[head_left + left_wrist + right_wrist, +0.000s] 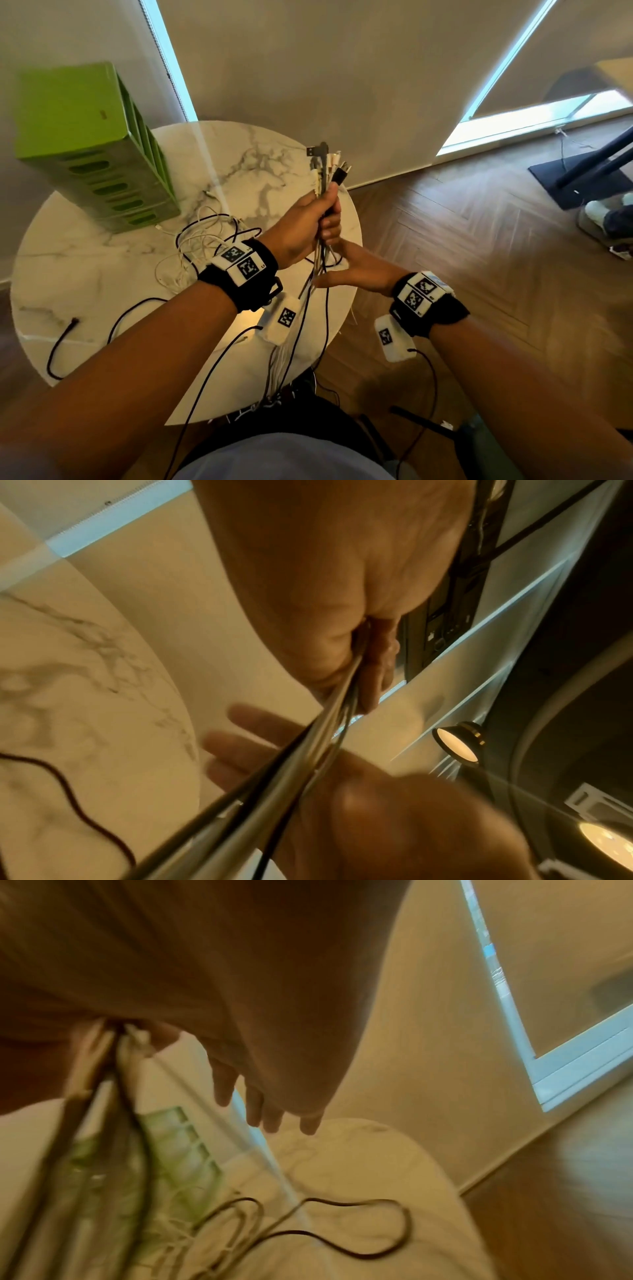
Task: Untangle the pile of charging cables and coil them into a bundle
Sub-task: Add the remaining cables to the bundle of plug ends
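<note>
Marble-patterned, the round surface (85, 260) carries loose loops below one raised bunch of charging cables (323, 192), its long axis upright, plugs uppermost. One left hand (308, 222), its grip wrapped round the bunch, sits directly above one right hand (359, 270), fingers straight, alongside the hanging strands. One green rack (92, 144) stands behind.

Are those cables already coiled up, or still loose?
Still loose: the left hand grips the cables by their plug ends, and their lengths trail uncoiled over the table.

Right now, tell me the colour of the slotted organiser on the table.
Bright green organiser; the head view shows it best.
</note>
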A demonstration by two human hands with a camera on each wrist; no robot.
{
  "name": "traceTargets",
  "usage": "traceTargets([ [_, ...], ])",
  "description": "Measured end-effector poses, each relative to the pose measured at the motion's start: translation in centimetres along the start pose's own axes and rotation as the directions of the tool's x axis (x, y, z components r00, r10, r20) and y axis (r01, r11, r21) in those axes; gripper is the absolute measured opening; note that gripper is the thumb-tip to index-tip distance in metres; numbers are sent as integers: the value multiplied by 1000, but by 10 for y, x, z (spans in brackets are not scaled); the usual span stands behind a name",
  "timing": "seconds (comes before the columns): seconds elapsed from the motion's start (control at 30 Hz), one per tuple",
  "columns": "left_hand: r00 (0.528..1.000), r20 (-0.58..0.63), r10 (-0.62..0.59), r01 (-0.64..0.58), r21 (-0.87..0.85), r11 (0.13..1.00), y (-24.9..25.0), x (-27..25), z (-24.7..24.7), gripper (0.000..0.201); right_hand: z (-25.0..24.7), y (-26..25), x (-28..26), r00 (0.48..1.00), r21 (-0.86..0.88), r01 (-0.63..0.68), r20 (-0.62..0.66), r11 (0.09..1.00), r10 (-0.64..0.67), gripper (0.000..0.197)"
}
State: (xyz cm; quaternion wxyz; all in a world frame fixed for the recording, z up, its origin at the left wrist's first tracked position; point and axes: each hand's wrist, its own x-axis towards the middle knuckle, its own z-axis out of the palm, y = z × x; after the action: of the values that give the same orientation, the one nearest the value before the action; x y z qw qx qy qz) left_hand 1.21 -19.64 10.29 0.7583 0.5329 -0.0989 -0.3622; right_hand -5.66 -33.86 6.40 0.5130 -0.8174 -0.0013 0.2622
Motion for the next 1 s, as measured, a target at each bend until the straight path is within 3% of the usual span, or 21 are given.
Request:
traceTargets([
  [0.13,989,141,-37,0,253,967,24,-11,6,40,24,-18,7,990,340,84,76,936,-117,13],
  [0.17,985,164,-54,-3,326,945,32,-14,5,40,26,-17,7,989,393,78,89,916,-122,3],
  [0.2,982,177,-72,4,359,934,40,-16,5,41,26,-15,6,991,400,49,93,915,-93,11],
  [0.23,979,183,-84,15,351,936,47,-18,3,41,24,-11,7,995,369,10,93,930,-47,19],
  [0.3,976,196,-96,39,276,960,56,-19,0,39,11,-1,12,996,45,-89,-8,995,90,29],
  [0.37,974,199,-110,63,228,972,55,-19,-2,38,-6,12,18,957,-325,-213,-261,921,129,31],
  [0.4,976,191,-105,65,208,976,52,-20,-1,38,-15,18,20,916,-419,-262,-391,869,88,30],
  [0.5,993,112,-28,23,49,999,45,-19,-2,35,-35,29,24,823,-421,-280,-568,863,-9,33],
  [0.6,995,2,98,-97,-137,986,50,-15,-12,26,-26,44,23,879,-294,-128,-477,947,-29,35],
  [0.73,954,-209,216,-257,-193,947,53,-14,-31,19,22,50,23,958,-270,40,-264,962,-113,32],
  [0.8,898,-329,291,-357,-159,921,54,-15,-40,20,45,41,23,965,-250,120,-197,961,-172,28],
  [0.9,771,-483,415,-475,-3,880,63,-18,-68,10,75,24,25,965,-316,186,-121,930,-234,73],
  [1.0,707,-559,433,-506,28,862,77,-29,-96,15,95,3,30,967,-443,186,-72,877,-242,84],
])
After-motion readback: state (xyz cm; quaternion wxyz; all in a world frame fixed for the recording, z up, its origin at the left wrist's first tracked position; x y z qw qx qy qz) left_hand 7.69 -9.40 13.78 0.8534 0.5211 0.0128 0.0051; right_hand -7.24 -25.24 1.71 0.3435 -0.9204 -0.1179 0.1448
